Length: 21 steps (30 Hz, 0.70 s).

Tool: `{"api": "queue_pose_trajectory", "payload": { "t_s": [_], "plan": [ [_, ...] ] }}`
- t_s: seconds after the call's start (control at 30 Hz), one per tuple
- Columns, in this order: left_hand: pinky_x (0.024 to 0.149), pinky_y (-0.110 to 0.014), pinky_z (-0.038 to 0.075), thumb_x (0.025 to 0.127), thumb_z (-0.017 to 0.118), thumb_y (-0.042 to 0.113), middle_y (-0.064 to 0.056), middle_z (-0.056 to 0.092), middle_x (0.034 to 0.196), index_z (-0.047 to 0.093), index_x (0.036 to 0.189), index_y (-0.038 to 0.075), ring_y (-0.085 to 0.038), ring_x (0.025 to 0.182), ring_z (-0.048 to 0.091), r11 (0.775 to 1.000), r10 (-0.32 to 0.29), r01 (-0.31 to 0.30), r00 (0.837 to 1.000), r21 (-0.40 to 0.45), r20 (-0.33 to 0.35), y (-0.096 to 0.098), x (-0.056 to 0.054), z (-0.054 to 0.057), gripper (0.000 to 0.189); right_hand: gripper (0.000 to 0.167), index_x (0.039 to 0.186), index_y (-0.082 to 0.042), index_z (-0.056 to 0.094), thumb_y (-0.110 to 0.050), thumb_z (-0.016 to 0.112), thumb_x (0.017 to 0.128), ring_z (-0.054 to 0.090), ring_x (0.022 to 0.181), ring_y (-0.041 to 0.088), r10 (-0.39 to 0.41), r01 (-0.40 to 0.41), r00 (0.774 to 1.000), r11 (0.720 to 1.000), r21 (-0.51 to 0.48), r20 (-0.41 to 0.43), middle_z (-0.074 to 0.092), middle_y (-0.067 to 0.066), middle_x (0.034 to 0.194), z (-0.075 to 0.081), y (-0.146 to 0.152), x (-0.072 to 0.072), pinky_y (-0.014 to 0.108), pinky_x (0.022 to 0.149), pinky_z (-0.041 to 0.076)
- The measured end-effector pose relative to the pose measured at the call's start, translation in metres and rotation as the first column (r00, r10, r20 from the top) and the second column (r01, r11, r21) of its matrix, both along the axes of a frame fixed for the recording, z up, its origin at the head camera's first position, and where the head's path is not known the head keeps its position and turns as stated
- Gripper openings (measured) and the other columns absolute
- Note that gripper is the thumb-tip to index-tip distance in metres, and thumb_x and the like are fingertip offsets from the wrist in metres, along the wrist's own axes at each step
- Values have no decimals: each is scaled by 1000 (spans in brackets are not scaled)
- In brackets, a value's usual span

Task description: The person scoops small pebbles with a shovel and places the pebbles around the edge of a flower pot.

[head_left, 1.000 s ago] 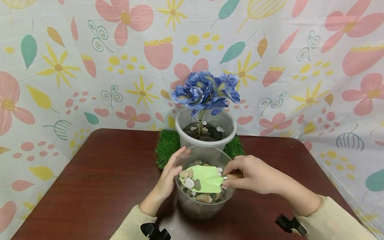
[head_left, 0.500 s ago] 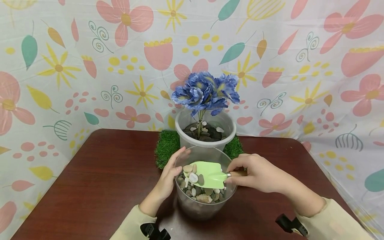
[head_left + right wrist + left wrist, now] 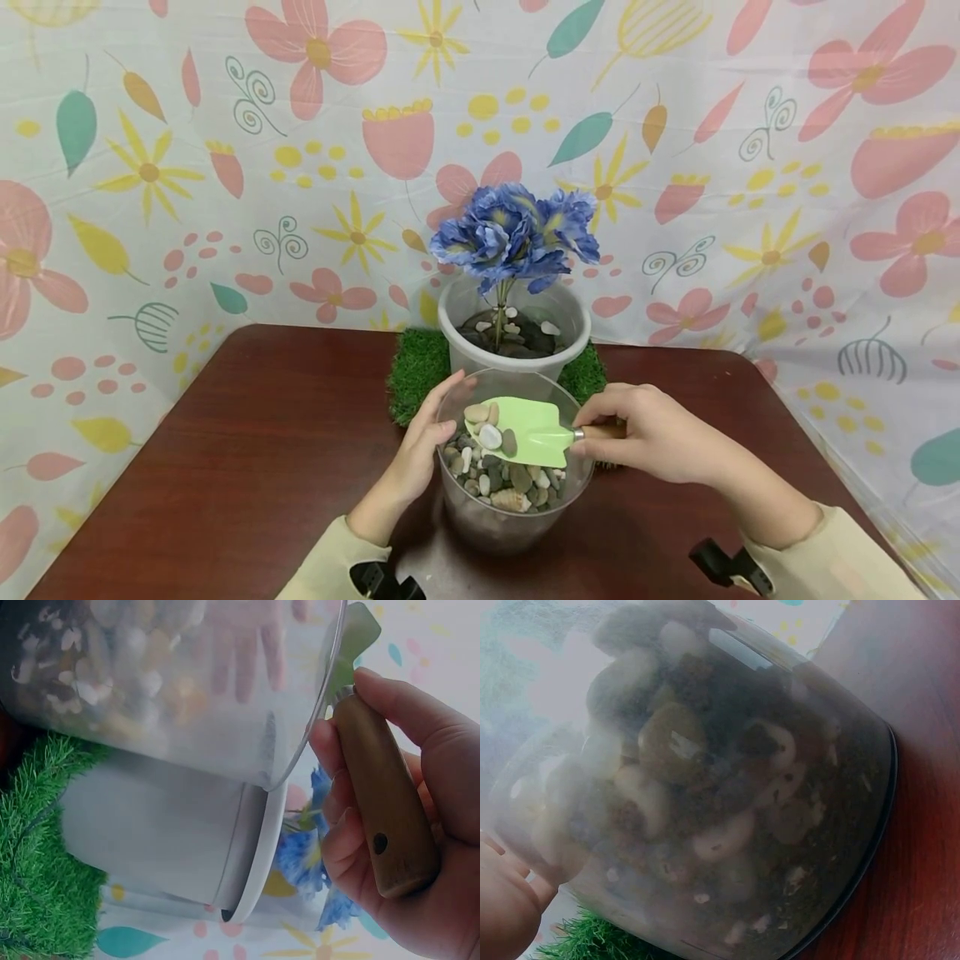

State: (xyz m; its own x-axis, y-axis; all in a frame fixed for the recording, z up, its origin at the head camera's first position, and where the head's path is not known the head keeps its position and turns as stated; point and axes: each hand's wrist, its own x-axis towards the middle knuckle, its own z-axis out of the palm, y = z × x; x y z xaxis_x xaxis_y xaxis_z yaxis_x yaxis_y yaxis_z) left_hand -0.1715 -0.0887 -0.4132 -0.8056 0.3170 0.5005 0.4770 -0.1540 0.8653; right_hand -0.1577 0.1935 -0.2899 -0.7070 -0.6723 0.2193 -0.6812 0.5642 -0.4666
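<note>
My right hand (image 3: pixel 652 433) grips the wooden handle (image 3: pixel 382 802) of a trowel with a light green blade (image 3: pixel 536 425). Several pebbles (image 3: pixel 491 437) lie at the blade's left end. The trowel is held level at the mouth of a clear plastic bucket (image 3: pixel 495 529), above the stones and a shell (image 3: pixel 510 500) inside. My left hand (image 3: pixel 416 446) rests against the bucket's left wall, its fingers extended along the outside. In the left wrist view, stones and dark material show through the bucket's cloudy wall (image 3: pixel 727 787).
Right behind the bucket, a white pot (image 3: pixel 468 358) holds blue flowers (image 3: pixel 513 237), with pebbles on dark filling. It stands on a green artificial grass mat (image 3: pixel 416 383). The brown table (image 3: pixel 285 450) ends at a floral-patterned cloth (image 3: pixel 315 167) at the back.
The trowel, carrying its pebbles, has risen from the stones and shifted slightly right and away, uncovering more stones below. My left hand has stayed on the bucket.
</note>
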Motion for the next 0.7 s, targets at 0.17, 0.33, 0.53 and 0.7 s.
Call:
{"api": "queue_pose_trajectory", "payload": {
  "t_s": [0.17,0.33,0.53,0.7],
  "plan": [
    [107,-18,26,92,33,15,-25,34,146,21,149,1,-3,137,30,1000,-9,9,1000,-2,14,-1,0,1,59,9,92,-28,68,-31,68,84,45,64,0,-7,7,1000,1000,-8,16,55,-16,75,4,1,1,20,58,43],
    [107,-17,26,92,33,14,-25,34,147,21,149,4,-3,137,31,1000,-9,9,999,-3,31,-1,2,0,59,8,91,-29,68,-28,70,83,45,63,-1,-10,10,1000,999,-32,-23,55,-16,76,4,1,2,19,55,42],
    [107,-17,27,92,33,13,-25,33,147,20,149,0,-3,136,31,1000,-13,13,1000,-2,22,-1,2,0,60,8,89,-30,67,-29,71,82,43,62,-1,-54,52,996,998,-27,-66,50,-16,72,4,3,-1,19,54,40],
    [106,-18,28,92,33,13,-26,33,146,20,149,0,-2,134,35,1000,-13,13,1000,0,9,-1,0,1,60,8,88,-30,67,-30,71,81,43,61,-1,-89,88,994,996,-8,-66,50,-15,72,5,5,-4,19,54,40]
  ]
}}
